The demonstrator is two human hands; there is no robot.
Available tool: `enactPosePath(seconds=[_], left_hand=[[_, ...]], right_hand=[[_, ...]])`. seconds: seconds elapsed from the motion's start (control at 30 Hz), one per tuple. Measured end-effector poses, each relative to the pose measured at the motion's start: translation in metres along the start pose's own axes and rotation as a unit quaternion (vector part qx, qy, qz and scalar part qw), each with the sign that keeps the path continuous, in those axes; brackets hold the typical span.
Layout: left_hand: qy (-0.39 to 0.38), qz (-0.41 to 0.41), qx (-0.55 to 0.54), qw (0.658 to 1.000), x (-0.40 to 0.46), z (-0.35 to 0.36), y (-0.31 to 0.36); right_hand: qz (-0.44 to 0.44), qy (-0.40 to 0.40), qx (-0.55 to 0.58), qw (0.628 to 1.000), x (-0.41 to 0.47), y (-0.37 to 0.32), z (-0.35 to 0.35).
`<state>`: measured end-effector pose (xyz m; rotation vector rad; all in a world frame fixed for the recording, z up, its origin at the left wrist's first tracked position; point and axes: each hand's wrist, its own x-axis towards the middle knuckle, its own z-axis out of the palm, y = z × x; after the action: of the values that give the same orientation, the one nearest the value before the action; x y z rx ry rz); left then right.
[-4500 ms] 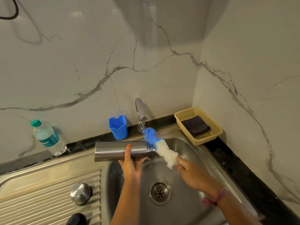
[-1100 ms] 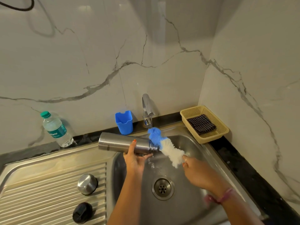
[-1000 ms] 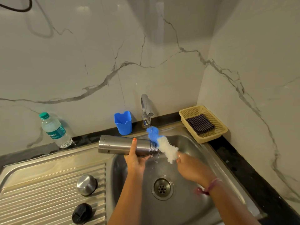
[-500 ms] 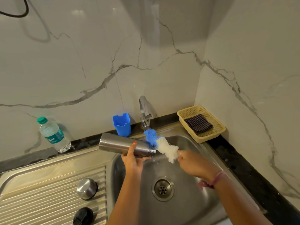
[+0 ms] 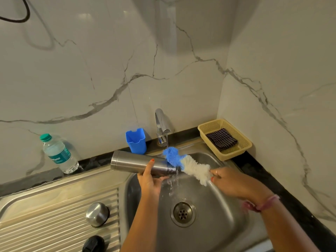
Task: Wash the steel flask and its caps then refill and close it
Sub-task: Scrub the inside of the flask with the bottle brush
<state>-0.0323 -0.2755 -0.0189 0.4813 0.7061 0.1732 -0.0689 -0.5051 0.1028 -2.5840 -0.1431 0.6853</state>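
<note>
Your left hand (image 5: 151, 180) still grips the flask (image 5: 140, 163). Your right hand (image 5: 231, 182) grips the brush (image 5: 189, 165), now pulled outside. Water spills out, so rinsing comes next.

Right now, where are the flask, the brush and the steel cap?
flask (image 5: 134, 162): head view, middle of its steel body.
brush (image 5: 195, 169): head view, white bristles beside the flask's mouth.
steel cap (image 5: 97, 214): head view, domed top, on the draining board.

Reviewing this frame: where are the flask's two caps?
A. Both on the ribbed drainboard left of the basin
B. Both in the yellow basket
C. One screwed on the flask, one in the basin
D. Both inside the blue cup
A: the steel cap and the black cap sit on the drainboard, while the flask is open.
</note>
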Motion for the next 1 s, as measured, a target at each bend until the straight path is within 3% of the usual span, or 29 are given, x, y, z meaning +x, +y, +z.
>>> enactPosePath(seconds=[1.0], left_hand=[[0.027, -0.009, -0.044, 0.999, -0.001, 0.009, -0.001]], right_hand=[[-0.009, 0.039, -0.046, 0.998, 0.018, -0.015, 0.015]])
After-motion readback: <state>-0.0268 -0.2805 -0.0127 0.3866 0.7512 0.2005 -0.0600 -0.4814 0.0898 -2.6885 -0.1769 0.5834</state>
